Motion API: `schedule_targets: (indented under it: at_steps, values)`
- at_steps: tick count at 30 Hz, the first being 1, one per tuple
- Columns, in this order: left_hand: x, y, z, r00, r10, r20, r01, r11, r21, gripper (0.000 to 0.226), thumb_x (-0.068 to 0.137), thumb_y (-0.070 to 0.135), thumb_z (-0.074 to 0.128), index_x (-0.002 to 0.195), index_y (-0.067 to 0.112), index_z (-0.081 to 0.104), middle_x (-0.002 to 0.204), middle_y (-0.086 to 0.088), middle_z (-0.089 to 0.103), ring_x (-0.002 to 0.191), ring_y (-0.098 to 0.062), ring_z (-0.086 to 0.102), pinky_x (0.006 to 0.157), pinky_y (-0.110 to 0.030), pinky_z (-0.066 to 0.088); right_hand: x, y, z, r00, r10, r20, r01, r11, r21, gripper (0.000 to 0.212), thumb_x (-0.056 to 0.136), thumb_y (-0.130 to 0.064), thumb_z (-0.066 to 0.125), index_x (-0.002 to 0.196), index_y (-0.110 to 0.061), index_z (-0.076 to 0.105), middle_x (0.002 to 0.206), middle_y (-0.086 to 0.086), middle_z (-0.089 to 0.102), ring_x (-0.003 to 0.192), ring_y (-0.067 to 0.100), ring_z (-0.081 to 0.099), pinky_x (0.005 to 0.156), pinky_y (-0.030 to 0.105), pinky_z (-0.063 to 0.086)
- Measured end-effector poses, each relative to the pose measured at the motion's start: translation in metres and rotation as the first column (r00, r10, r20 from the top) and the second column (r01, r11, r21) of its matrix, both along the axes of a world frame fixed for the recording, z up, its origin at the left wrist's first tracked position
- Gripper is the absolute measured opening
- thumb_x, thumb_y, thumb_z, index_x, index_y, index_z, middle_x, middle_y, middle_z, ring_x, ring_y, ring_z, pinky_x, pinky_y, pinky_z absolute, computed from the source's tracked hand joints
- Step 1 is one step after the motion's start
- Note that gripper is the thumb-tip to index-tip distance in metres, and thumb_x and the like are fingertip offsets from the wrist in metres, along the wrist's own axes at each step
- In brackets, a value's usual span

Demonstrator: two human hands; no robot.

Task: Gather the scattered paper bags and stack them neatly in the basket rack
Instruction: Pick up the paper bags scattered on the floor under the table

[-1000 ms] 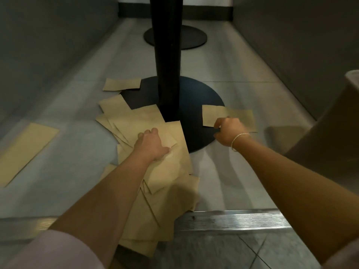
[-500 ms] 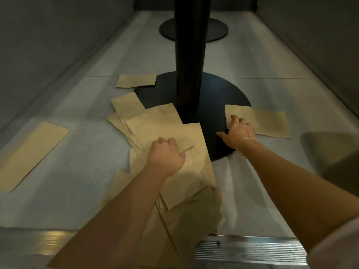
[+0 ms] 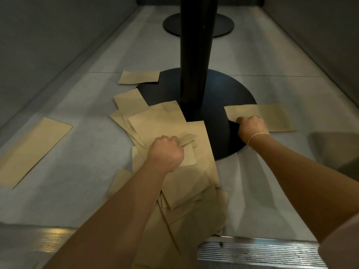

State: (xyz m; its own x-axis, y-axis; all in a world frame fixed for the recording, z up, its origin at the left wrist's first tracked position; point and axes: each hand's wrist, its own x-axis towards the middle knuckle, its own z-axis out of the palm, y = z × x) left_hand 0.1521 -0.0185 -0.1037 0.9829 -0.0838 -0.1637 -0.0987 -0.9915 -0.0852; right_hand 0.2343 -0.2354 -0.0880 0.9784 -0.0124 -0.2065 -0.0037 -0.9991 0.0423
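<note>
Landmark: black round base [image 3: 204, 90] with the black pole [image 3: 196, 55] rising from its middle, on grey floor [image 3: 81, 152].

Far left of the base, well apart: one flat brown paper bag [image 3: 33, 150] lying alone on the floor, angled.

Just left of the base, at its far-left rim: a single bag [image 3: 138, 77], one corner overlapping the rim.

Left-front of the base: loose pile of paper bags [image 3: 155, 123], fanned and overlapping, far edge lapping onto the base near the pole, near end running down toward the camera.

Left hand [image 3: 167, 152] sits on top of that pile, fist clenched, curled around a folded bag edge that sticks out past the knuckles. Looks like a grip on the top bags; how many is unclear.

Front of the base, at bottom edge of view: ribbed metal threshold strip [image 3: 256, 253], the pile's near end overlapping its left part.

Right rim of the base: one bag [image 3: 272, 115] lying half on the base, half on the floor. Right hand [image 3: 251, 127] is at this bag's near-left edge, fingers curled and closed on it, thin bracelet [image 3: 257, 135] at the wrist. Edge looks slightly lifted off the base.

Behind the base, well apart: second black round base [image 3: 169, 26], partly hidden by the pole.

Basket rack not in view.
</note>
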Motion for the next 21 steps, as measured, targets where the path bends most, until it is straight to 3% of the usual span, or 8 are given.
schedule_targets:
  at_steps: [3,7,10,12,16,21]
  values:
    - [-0.003,-0.002,0.01,0.999,0.002,-0.049,-0.002,1.0,-0.008,0.035,0.1,0.018,0.027,0.128,0.004,0.043,0.124,-0.014,0.051,0.112,-0.029,0.05,0.09,-0.035,0.041,-0.012,0.0,0.006,0.997,0.041,-0.062,-0.041,0.999,-0.011,0.039,0.094,-0.005,0.038,0.13,-0.014,0.052,0.124,0.019,0.053,0.116,0.034,0.049,0.094,0.037,0.044]
    - [-0.001,0.003,0.024,0.97,0.085,-0.229,-0.116,0.985,-0.125,0.038,0.097,0.017,0.034,0.133,0.011,0.045,0.13,-0.015,0.051,0.116,-0.03,0.051,0.093,-0.033,0.041,-0.037,0.001,0.021,0.974,0.145,-0.176,-0.143,0.989,0.026,0.036,0.093,-0.008,0.047,0.126,-0.018,0.056,0.12,0.009,0.058,0.108,0.026,0.054,0.089,0.031,0.044]
    - [-0.009,0.007,0.046,0.979,0.105,-0.172,-0.123,0.988,-0.097,0.029,0.096,0.018,0.037,0.118,0.008,0.053,0.121,-0.015,0.057,0.108,-0.031,0.056,0.085,-0.034,0.046,-0.062,-0.004,0.039,0.972,0.179,-0.155,-0.168,0.982,0.081,0.03,0.091,-0.006,0.047,0.115,-0.016,0.063,0.101,0.006,0.059,0.091,0.022,0.051,0.077,0.027,0.041]
    - [-0.018,0.007,0.066,0.987,0.094,-0.131,-0.1,0.994,-0.038,0.025,0.096,0.015,0.038,0.115,0.007,0.051,0.118,-0.015,0.056,0.107,-0.03,0.056,0.081,-0.034,0.045,-0.077,-0.006,0.061,0.975,0.189,-0.117,-0.181,0.98,0.076,0.033,0.091,-0.005,0.046,0.116,-0.019,0.062,0.105,0.006,0.059,0.097,0.024,0.055,0.081,0.031,0.045]
    - [-0.031,0.001,0.113,0.996,0.084,-0.036,-0.083,0.996,0.028,0.026,0.095,0.008,0.038,0.118,0.009,0.05,0.117,-0.013,0.058,0.108,-0.029,0.056,0.084,-0.037,0.047,-0.102,-0.01,0.134,0.984,0.171,0.059,-0.176,0.978,0.115,0.038,0.092,-0.007,0.043,0.123,-0.024,0.058,0.117,0.01,0.059,0.108,0.029,0.057,0.088,0.037,0.047]
    - [-0.045,-0.026,0.188,0.987,0.074,0.142,-0.062,0.994,-0.085,0.028,0.094,0.005,0.034,0.117,0.008,0.05,0.113,-0.015,0.059,0.103,-0.03,0.057,0.073,-0.034,0.042,-0.131,-0.036,0.242,0.898,0.105,0.427,-0.154,0.985,0.082,0.04,0.091,-0.004,0.04,0.124,-0.02,0.056,0.113,0.014,0.061,0.104,0.033,0.059,0.083,0.038,0.048]
